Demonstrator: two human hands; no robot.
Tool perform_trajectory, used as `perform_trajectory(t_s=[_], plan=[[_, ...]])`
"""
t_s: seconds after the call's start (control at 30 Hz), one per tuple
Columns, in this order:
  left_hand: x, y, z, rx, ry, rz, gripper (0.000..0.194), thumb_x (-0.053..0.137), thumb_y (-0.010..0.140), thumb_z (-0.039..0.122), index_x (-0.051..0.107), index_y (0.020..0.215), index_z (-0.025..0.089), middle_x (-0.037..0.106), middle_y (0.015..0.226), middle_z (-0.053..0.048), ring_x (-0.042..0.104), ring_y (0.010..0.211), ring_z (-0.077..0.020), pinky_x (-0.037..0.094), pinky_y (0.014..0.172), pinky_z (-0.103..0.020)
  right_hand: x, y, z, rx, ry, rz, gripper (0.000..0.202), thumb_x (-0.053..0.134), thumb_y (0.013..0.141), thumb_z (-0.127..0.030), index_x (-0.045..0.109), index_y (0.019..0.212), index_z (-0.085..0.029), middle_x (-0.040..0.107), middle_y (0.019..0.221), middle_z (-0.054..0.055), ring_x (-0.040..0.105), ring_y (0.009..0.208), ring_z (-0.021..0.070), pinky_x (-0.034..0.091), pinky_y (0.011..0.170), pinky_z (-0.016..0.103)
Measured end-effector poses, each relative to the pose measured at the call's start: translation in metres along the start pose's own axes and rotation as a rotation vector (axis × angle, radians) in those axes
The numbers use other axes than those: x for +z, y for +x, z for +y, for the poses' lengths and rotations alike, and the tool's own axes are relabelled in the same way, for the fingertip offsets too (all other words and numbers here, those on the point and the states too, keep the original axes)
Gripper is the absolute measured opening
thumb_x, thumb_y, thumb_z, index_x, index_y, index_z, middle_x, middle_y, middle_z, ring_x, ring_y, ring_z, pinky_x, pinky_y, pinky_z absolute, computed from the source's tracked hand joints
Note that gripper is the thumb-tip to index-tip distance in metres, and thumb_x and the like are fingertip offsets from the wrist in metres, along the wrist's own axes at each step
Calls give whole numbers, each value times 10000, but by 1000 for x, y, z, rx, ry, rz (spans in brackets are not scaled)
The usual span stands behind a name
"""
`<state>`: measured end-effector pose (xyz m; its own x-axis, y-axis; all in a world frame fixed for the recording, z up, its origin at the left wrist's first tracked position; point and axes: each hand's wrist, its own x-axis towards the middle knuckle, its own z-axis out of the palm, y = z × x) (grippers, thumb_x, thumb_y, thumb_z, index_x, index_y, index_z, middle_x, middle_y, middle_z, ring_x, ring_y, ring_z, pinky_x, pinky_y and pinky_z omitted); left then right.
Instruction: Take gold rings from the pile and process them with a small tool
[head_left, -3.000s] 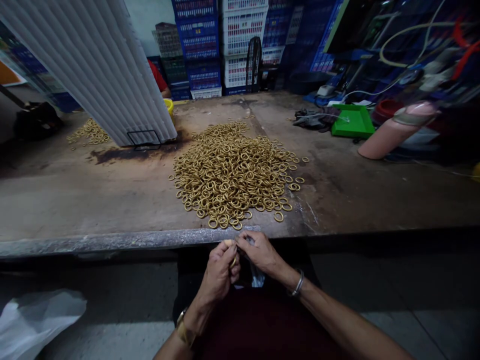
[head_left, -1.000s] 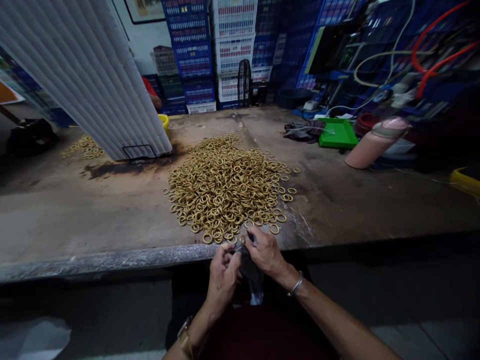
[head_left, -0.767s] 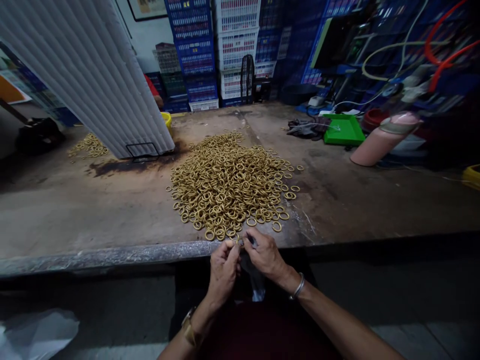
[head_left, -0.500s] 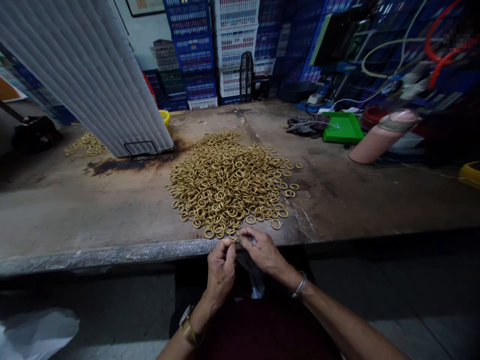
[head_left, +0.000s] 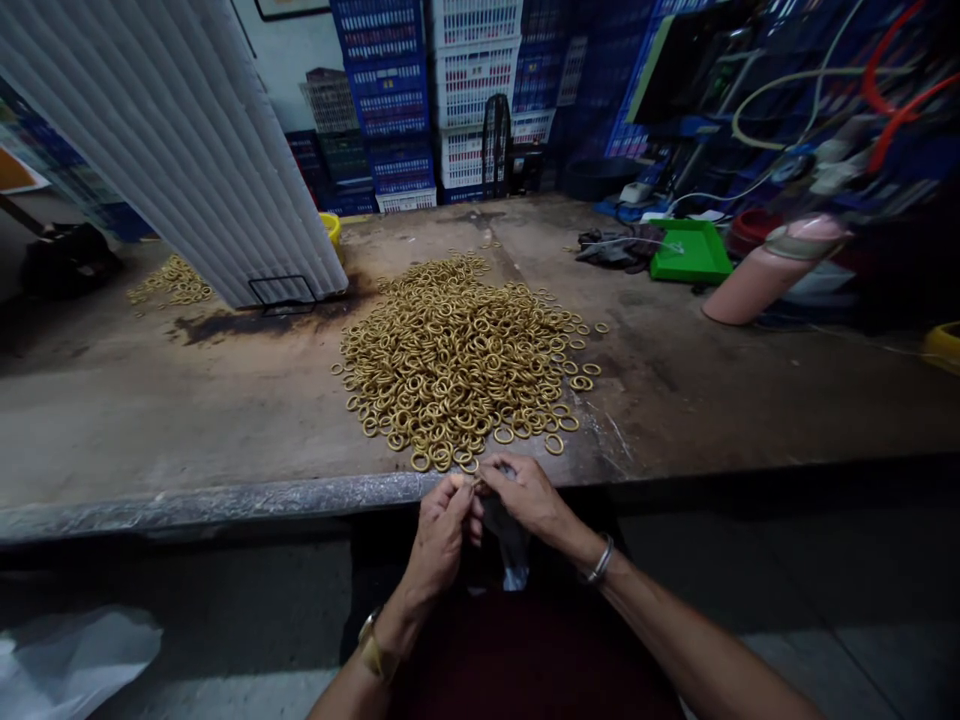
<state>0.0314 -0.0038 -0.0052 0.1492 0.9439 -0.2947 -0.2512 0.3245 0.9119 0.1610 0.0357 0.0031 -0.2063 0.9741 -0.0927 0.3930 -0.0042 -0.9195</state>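
At the table's front edge my left hand (head_left: 442,530) and my right hand (head_left: 526,495) meet, fingertips almost touching. Between their pinched fingers is a small gold-coloured ring (head_left: 475,482), mostly covered by the fingers. Both thumbs and forefingers are closed on it. Just beyond the fingertips spreads a large heap of gold-coloured rings (head_left: 457,350), with several loose ones along its near and right sides. A watch is on my left wrist and a metal bangle on my right.
A tall ribbed white panel (head_left: 202,150) stands on the table (head_left: 247,420) at left, near a smaller ring pile (head_left: 176,282). To the right are a green tray (head_left: 690,252), dark gloves (head_left: 615,248) and a pink cylinder (head_left: 765,280). Stacked crates (head_left: 386,100) line the back.
My left hand has turned slightly and its lower fingers now show under the ring. The fingertips have come closer together, covering more of the ring. The view has shifted a little.
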Motion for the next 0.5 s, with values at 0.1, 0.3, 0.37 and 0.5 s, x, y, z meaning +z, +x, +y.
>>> perform_trajectory(t_s=[0.1, 0.3, 0.37, 0.5], plan=[[0, -1, 0, 23, -54, 22, 264, 493, 793, 419, 483, 775, 157, 477, 615, 34, 410, 450, -47, 346, 433, -162, -4, -1, 2, -70, -215, 82, 226, 409, 814, -278, 554, 678, -169, 559, 579, -3, 485, 541, 105, 347, 554, 208], [3, -1, 2, 62, 10, 71, 306, 493, 783, 455, 482, 735, 153, 473, 600, 32, 408, 451, -50, 360, 446, -167, -3, -12, 3, -230, -597, -125, 138, 430, 762, -164, 565, 778, -187, 606, 676, 16, 531, 620, 128, 302, 566, 214], [3, -1, 2, 73, 38, 71, 300, 488, 787, 451, 485, 744, 154, 476, 601, 33, 416, 459, -54, 365, 451, -168, 0, -15, 2, -213, -638, -164, 137, 432, 759, -168, 560, 806, -183, 620, 712, 26, 551, 658, 139, 304, 580, 217], [2, -2, 1, 105, 96, 91, 305, 490, 785, 452, 480, 704, 158, 466, 578, 40, 409, 449, -48, 347, 447, -160, 3, -14, 2, -169, -725, -192, 145, 435, 758, -173, 556, 837, -186, 630, 730, 35, 564, 675, 151, 295, 576, 227]])
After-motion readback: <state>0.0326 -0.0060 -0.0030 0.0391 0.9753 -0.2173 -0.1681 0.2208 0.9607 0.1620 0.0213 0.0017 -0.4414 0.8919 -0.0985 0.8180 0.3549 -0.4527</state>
